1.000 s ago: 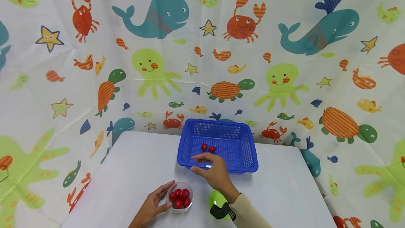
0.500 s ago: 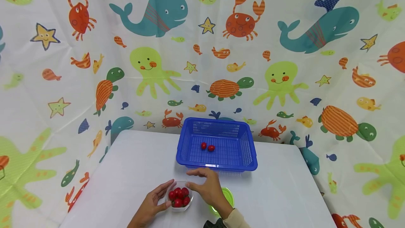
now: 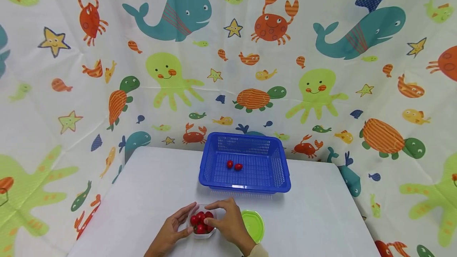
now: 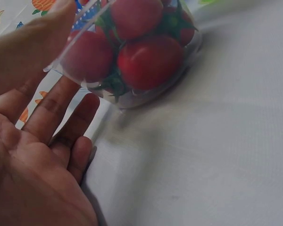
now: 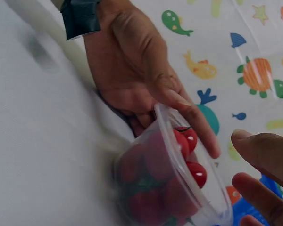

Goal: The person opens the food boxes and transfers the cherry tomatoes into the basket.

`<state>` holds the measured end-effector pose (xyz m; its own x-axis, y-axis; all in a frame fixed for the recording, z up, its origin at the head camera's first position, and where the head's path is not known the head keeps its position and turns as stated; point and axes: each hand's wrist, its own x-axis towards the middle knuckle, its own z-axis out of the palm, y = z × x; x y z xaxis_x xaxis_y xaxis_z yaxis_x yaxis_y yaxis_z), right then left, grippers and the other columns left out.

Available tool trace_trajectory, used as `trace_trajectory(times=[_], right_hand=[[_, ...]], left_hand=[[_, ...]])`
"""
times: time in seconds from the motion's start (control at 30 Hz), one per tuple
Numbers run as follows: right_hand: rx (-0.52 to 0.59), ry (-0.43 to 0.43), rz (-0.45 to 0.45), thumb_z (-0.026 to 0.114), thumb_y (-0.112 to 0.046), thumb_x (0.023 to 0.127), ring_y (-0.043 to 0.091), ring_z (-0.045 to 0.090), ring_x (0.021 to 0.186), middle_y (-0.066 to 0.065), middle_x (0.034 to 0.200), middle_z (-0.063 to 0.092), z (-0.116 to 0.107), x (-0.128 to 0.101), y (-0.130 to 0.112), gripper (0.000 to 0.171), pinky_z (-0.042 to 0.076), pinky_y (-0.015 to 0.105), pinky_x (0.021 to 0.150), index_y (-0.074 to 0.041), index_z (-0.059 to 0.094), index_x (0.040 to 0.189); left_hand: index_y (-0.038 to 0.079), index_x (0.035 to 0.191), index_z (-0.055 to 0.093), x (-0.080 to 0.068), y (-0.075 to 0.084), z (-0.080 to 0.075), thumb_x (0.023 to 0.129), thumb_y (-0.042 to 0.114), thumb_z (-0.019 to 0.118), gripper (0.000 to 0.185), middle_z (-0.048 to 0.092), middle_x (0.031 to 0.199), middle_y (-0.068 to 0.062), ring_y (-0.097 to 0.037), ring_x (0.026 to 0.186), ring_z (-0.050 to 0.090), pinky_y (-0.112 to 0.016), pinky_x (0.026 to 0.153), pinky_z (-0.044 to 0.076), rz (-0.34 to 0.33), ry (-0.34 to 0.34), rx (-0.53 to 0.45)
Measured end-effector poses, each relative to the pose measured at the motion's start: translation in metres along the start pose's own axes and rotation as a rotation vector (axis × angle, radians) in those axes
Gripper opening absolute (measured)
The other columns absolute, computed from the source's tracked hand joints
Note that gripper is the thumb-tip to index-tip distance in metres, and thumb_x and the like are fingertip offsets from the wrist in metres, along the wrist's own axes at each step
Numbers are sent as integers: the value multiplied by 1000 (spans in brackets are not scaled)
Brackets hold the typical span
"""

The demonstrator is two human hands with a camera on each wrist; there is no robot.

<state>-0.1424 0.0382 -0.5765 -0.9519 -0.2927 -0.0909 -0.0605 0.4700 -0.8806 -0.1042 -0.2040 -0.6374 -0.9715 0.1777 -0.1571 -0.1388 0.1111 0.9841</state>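
Observation:
A clear plastic container point(image 3: 202, 234) of red cherry tomatoes point(image 4: 151, 61) with green stems stands at the front of the table. My left hand point(image 3: 172, 229) holds it from the left; the left wrist view shows the thumb across the rim and the other fingers lower down along the far side. My right hand point(image 3: 230, 221) reaches in over the container's right side. Its thumb point(image 5: 262, 150) and forefinger are spread apart above the tomatoes in the right wrist view, with nothing pinched between them.
A blue perforated basket point(image 3: 280, 169) with two cherry tomatoes point(image 3: 234, 165) inside stands at the back of the white table point(image 3: 160, 177). To the right of the container lies a round green lid point(image 3: 254, 225). A sea-animal print curtain point(image 3: 228, 70) encloses the table.
My right hand has come down from the basket's front edge to the container, uncovering the green lid. The left hand keeps its hold on the container.

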Motion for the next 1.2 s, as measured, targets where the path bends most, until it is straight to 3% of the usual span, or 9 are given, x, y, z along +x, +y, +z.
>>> trace_trajectory(times=[0.17, 0.6, 0.87, 1.2], right_hand=[[-51, -8, -27, 94, -31, 81, 11, 53, 114, -26, 106, 73, 8, 2, 6, 31, 45, 40, 99, -41, 83, 108], [-161, -70, -140, 92, -36, 83, 7, 53, 114, -27, 102, 75, 19, 8, 4, 27, 40, 50, 107, -38, 83, 108], [-249, -96, -204, 81, -22, 93, 8, 55, 114, -23, 111, 78, 18, 9, 0, 23, 40, 56, 110, -35, 83, 112], [-266, -81, -170, 85, -13, 89, 0, 49, 98, -25, 102, 76, 22, 10, 2, 31, 42, 49, 105, -38, 83, 108]], left_hand=[[18, 159, 49, 0, -1, -1, 101, 15, 72, 62, 52, 163, -8, 17, 136, 48, -8, 107, 36, -1, -11, -11], [15, 159, 48, -1, -3, -2, 100, 7, 71, 64, 53, 162, -11, 9, 142, 48, -10, 112, 35, 88, -34, -35], [17, 158, 50, 0, -2, -3, 99, 11, 74, 64, 48, 167, -9, 13, 140, 48, -9, 110, 36, 71, -16, -1], [17, 158, 51, -1, -3, -2, 100, 11, 73, 63, 53, 163, -8, 13, 139, 49, -12, 110, 37, 36, -6, -8]])
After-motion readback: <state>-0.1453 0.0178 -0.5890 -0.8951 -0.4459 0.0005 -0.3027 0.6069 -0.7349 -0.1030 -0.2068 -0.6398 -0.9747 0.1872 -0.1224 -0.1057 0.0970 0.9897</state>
